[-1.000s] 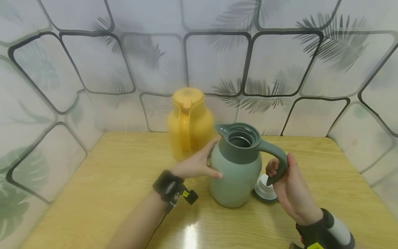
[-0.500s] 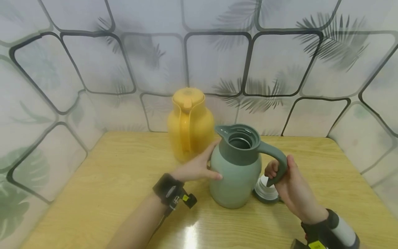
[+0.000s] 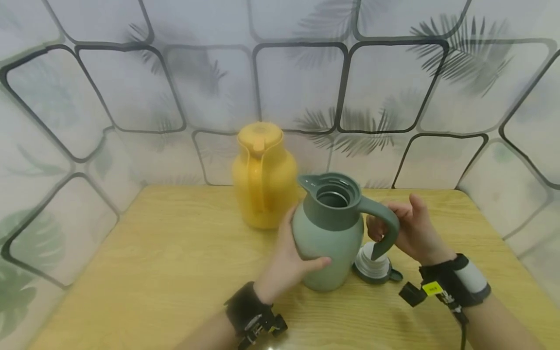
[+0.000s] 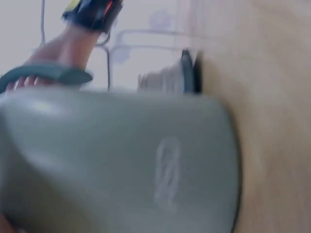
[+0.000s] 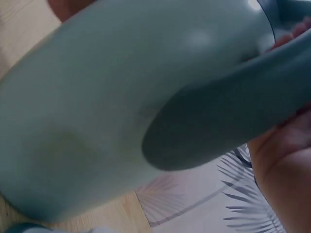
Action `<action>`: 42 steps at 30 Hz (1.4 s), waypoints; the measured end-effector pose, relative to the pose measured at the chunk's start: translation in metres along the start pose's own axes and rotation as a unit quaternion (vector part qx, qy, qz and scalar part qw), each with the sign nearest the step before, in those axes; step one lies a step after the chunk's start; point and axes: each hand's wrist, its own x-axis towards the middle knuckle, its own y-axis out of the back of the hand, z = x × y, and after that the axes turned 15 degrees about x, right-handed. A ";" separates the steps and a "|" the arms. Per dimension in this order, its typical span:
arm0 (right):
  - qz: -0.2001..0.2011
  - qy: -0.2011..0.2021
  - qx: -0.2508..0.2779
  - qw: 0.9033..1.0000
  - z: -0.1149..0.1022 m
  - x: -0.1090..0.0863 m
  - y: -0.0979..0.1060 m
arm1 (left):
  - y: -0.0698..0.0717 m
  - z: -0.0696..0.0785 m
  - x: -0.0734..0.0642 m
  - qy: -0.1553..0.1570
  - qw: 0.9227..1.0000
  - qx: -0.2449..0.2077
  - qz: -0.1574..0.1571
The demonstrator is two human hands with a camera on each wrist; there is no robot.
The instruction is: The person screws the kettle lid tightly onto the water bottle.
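Note:
A pale green thermos jug (image 3: pixel 325 248) with a darker green collar, spout and handle stands upright on the table, its mouth uncovered. My left hand (image 3: pixel 288 262) holds the belly from the left, thumb across the front. On the right, my right hand (image 3: pixel 422 236) has its fingers curled through the handle (image 3: pixel 385 216), thumb raised. The left wrist view shows the jug's body (image 4: pixel 121 155) up close, with those fingertips inside the handle. In the right wrist view the handle (image 5: pixel 218 116) covers part of that hand. A white threaded stopper (image 3: pixel 372 262) with a green base lies right beside the jug.
A yellow thermos jug (image 3: pixel 264 189) with its lid on stands behind and to the left of the green one, handle facing me. The wooden table (image 3: pixel 175 253) ends at a patterned backdrop (image 3: pixel 297 87) at the back and sides.
My left hand has shifted lower, its thumb reaching farther across the front. My right hand has moved up the handle, its wrist rising. The jug stays in nearly the same place.

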 end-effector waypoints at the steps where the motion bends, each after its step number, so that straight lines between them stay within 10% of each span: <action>1: -0.017 -0.008 0.017 1.000 0.000 0.002 0.001 | -0.003 0.001 -0.003 0.000 1.000 0.005 0.016; 12: -0.117 -0.064 0.081 0.988 0.002 0.019 -0.006 | -0.021 0.004 -0.013 0.014 0.998 -0.006 0.067; 22: -0.067 -0.047 0.078 0.994 0.005 0.016 -0.016 | -0.018 0.003 -0.012 0.003 0.996 -0.050 0.071; 42: 0.026 0.034 0.061 0.997 0.026 0.023 -0.069 | 0.017 -0.019 0.020 -0.034 0.992 -0.106 -0.062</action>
